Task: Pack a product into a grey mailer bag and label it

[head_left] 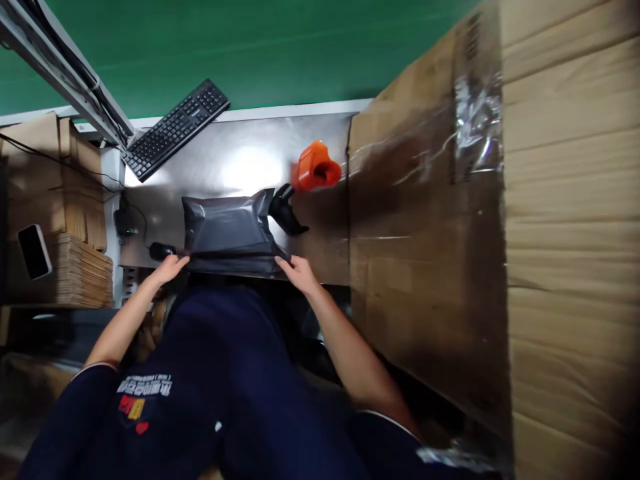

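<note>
A dark grey plastic mailing bag (227, 227) lies on the shiny metal table, its near edge overhanging the front. My left hand (171, 268) pinches the bag's near left corner, close to a black computer mouse (162, 251). At the near right corner, my right hand (299, 272) grips the bag between thumb and fingers. A fold runs across the bag between both hands. Touching or very near its right side is a black handheld scanner (286, 212). Behind that stands an orange scanner holder (319, 167).
A black keyboard (176, 130) lies slanted at the back left beside a metal post (65, 60). Large cardboard boxes (425, 267) wall off the right side. Stacked flat cartons (83, 270) and a phone (35, 251) are at left. The metal table (240, 160) extends behind the bag.
</note>
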### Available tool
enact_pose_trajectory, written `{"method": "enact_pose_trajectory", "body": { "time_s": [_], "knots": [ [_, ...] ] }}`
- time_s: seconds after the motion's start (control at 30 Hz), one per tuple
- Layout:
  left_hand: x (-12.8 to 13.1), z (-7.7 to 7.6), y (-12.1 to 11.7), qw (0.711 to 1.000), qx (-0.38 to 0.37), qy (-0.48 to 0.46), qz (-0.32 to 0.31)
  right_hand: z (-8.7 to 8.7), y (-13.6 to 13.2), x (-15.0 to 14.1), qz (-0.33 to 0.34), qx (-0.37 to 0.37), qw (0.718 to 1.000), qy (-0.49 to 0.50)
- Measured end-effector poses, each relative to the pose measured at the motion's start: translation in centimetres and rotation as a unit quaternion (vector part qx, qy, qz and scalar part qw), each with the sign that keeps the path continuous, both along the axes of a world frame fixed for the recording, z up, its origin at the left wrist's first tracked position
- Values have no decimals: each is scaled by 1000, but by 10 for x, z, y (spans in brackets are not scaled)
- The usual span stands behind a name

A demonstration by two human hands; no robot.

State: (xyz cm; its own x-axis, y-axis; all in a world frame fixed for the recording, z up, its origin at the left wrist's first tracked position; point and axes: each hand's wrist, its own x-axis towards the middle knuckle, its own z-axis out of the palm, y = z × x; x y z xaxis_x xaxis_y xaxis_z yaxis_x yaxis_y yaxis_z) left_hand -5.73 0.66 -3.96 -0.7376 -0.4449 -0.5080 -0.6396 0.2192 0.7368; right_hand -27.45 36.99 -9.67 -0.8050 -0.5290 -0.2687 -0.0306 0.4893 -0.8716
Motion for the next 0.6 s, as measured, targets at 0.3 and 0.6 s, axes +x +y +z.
{"method": "enact_pose_trajectory", "body": {
  "time_s": [0.3,0.6],
  "knots": [
    [-51,-6,19,950,-185,103,231,8,-80,-22,-120,-63,990,30],
    [-79,-3,4,954,-233,45,184,-3,-97,-54,-106,55,992,51]
  ]
}}
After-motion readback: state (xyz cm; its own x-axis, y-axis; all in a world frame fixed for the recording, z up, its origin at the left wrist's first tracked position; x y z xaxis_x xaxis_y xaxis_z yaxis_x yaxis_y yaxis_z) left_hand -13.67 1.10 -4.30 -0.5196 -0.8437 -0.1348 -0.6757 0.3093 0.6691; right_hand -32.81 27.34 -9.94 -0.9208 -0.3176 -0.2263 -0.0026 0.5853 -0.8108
